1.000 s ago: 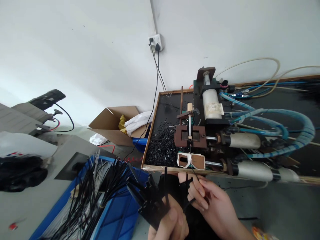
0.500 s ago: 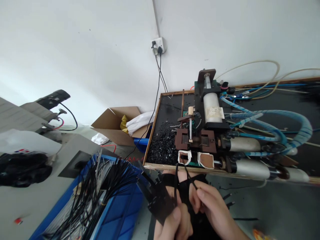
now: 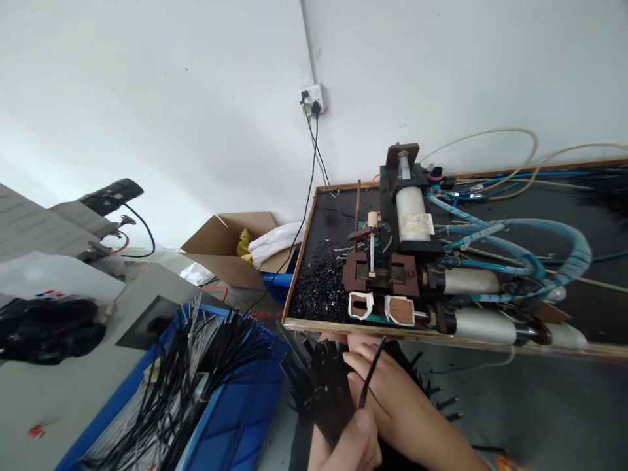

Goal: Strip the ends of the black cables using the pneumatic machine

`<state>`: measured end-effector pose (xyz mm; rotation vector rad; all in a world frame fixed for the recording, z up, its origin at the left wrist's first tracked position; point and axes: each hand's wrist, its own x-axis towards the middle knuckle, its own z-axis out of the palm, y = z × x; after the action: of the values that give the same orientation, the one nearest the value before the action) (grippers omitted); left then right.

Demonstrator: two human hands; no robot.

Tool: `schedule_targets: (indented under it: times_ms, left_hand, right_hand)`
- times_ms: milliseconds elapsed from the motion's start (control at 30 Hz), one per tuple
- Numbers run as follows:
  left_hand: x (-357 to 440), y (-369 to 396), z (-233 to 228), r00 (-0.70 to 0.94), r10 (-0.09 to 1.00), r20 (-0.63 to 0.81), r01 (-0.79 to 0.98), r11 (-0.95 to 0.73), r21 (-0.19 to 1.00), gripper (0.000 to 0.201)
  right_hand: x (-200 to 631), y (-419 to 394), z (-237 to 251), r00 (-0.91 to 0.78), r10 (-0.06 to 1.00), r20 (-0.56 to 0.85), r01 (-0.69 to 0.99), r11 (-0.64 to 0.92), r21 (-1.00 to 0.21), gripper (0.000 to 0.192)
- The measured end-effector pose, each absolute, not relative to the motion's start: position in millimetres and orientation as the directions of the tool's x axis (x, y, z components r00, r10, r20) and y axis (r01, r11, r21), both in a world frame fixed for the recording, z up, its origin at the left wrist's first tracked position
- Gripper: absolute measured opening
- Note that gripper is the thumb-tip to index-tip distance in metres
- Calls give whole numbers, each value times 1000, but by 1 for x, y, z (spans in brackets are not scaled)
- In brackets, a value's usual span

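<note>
My left hand (image 3: 350,445) is closed around a thick bundle of black cables (image 3: 326,386), their ends pointing up and to the left. A single black cable (image 3: 373,373) sticks up apart from the bundle, under the left thumb. Against the bundle's right side lies my right hand (image 3: 387,386), its fingers bent and pressed together; its fingertips are partly hidden behind the cables. Both hands are over my lap, just below the bench's front edge. Above them stands a machine with two white-edged brown blocks (image 3: 400,310) at its front.
A wooden-edged bench (image 3: 314,327) carries pneumatic cylinders (image 3: 415,212), blue hoses (image 3: 574,242) and a heap of small black bits (image 3: 318,281). To the left, a blue crate (image 3: 230,418) holds black and white cables. Behind it is a cardboard box (image 3: 216,255).
My right hand has moved left and up against the bundle, and the cable it pinched is out of its fingertips. One cable now stands up under my left thumb.
</note>
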<state>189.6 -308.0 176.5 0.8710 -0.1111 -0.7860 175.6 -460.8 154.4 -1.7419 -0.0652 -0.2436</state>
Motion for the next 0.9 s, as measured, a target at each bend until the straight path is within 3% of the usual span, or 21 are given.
schedule_targets:
  times_ms: [67, 133, 333, 500, 667, 900]
  left_hand:
    - [190, -310, 178, 718, -667, -200, 557, 378, 739, 31]
    - [191, -311, 179, 716, -675, -176, 543, 381, 748, 31]
    - [192, -308, 174, 712, -683, -165, 559, 409, 722, 30]
    - [193, -307, 166, 736, -666, -122, 510, 425, 748, 28]
    - [197, -308, 158, 696, -713, -80, 547, 455, 703, 27]
    - [191, -311, 164, 707, -656, -263, 612, 382, 692, 34]
  right_hand:
    - [172, -462, 150, 973, -35, 227, 197, -382, -903, 39]
    - [169, -464, 146, 970, 18, 241, 224, -447, -866, 48]
    - [162, -464, 145, 962, 23, 273, 266, -307, -914, 51]
    - [155, -461, 160, 949, -124, 289, 271, -139, -952, 38]
    - [147, -461, 166, 939, -245, 243, 221, -115, -968, 29]
    - [152, -461, 180, 911, -246, 331, 326, -61, -943, 24]
